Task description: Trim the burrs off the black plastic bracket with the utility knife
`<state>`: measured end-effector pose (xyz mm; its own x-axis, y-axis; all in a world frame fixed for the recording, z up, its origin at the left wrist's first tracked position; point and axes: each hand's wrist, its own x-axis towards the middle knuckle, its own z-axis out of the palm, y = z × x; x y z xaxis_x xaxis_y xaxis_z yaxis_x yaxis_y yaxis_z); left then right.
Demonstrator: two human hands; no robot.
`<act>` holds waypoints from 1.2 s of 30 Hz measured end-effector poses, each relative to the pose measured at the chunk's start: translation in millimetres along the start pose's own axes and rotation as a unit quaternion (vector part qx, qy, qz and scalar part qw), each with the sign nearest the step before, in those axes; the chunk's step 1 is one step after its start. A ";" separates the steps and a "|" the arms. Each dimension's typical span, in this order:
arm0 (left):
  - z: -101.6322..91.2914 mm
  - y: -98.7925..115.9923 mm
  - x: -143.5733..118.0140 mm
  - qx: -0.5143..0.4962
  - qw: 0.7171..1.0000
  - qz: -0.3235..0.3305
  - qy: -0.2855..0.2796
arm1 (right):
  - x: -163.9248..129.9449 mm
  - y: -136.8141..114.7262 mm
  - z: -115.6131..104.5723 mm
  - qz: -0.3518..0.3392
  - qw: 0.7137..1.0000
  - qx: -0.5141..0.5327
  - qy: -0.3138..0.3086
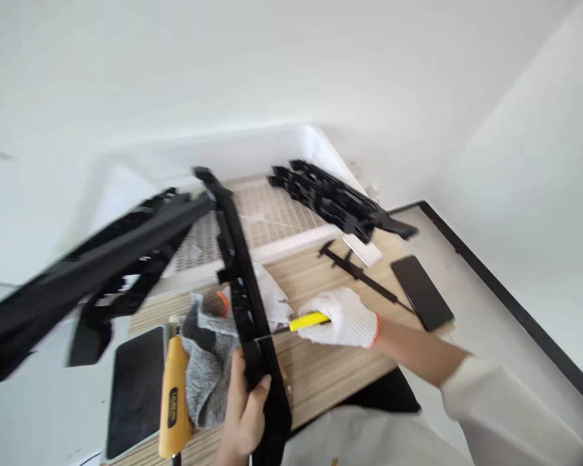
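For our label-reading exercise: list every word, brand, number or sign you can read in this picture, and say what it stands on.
Nothing can be read for certain.
Yellow tool: a dark label with print along the handle, too blurred to read.
Phone: screen dark, no text.
Long black plastic part, yellow-handled knife, white glove: no visible markings.

one head-worn view, close above, looks forward and down over the wooden bench [320,375].

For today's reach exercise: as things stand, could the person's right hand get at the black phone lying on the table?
Probably yes. The phone lies face-up just beyond the right hand, with only a thin black rod beside it. But that gloved hand already grips a yellow knife, so its fingers aren't free.
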<state>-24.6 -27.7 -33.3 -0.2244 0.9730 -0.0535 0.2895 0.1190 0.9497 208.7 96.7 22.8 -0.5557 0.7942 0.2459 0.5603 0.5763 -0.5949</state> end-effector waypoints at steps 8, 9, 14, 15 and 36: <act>12.9 31.5 -1.3 -0.022 0.999 -0.007 -0.041 | -7.3 -0.8 -11.3 -0.065 0.996 -0.055 0.016; 13.7 38.7 0.7 -0.022 0.999 0.007 -0.047 | -7.6 -0.6 -12.9 -0.069 0.995 -0.071 0.018; 17.6 51.0 8.2 0.007 0.999 0.051 -0.016 | -9.3 4.9 -15.9 -0.098 0.987 -0.126 0.006; 18.2 51.7 8.9 0.017 0.998 0.053 -0.009 | -9.6 5.2 -16.5 -0.105 0.984 -0.141 0.009; 16.9 64.7 27.8 0.045 0.997 0.070 0.004 | 3.6 -3.5 -27.7 -0.102 0.971 -0.203 0.075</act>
<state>3.6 10.4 21.4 -0.1830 0.9799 0.0799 0.4010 0.0002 0.9161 221.8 102.8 46.9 -0.6020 0.6565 0.4545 0.6610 0.7291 -0.1777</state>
